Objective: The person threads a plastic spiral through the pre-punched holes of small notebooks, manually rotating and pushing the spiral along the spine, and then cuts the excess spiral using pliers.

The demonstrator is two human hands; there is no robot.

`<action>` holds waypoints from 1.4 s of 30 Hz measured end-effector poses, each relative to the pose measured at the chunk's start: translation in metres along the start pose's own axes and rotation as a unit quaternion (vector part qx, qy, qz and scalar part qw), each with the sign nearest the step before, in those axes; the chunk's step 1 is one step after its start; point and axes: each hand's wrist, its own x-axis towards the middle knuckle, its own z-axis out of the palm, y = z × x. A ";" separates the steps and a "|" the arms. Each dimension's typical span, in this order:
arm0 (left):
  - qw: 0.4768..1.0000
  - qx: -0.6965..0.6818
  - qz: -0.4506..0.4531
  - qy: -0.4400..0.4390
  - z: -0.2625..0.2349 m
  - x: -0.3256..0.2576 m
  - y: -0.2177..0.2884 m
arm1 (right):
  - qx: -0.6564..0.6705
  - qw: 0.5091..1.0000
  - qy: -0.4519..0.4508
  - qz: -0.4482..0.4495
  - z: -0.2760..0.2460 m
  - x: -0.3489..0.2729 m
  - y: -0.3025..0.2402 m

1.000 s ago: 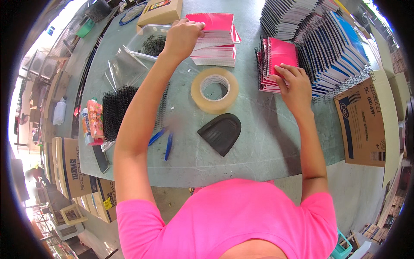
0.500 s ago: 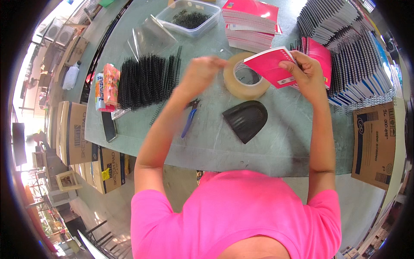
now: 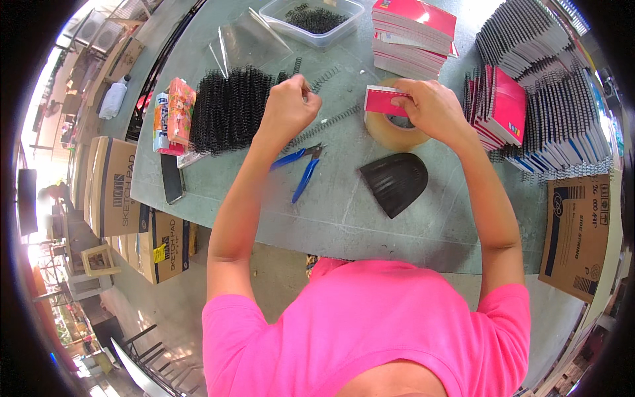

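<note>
My right hand (image 3: 426, 109) grips a small pink-covered notebook (image 3: 382, 101) by its right side, fingers on top, above the roll of clear tape (image 3: 400, 135). My left hand (image 3: 289, 109) is closed in a fist with thumb and fingers together, beside the pile of black spiral coils (image 3: 228, 112); whatever it holds is hidden. A loose black coil (image 3: 334, 121) stretches between the two hands, and another lies just beyond my left hand. Below my left hand rest blue-handled cutting pliers (image 3: 306, 175), jaws spread apart. A black ridged, rounded piece (image 3: 395, 184) lies nearer me.
A stack of pink notebooks (image 3: 413, 40) stands at the back. Spiral-bound notebooks (image 3: 562, 119) are piled to the right, pink ones (image 3: 499, 106) among them. A clear tub (image 3: 314, 23) holds small black coils. A phone (image 3: 172, 178) lies near the left edge; cardboard boxes (image 3: 574, 238) flank the table.
My right hand has lowered and turned the notebook, bringing it left over the tape. My left hand has drawn back left toward the coil pile, fingers still closed. The view has shifted slightly.
</note>
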 end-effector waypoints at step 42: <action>0.968 0.002 0.243 0.068 0.022 -0.032 0.071 | 0.154 0.983 0.092 -0.043 0.019 0.008 -0.014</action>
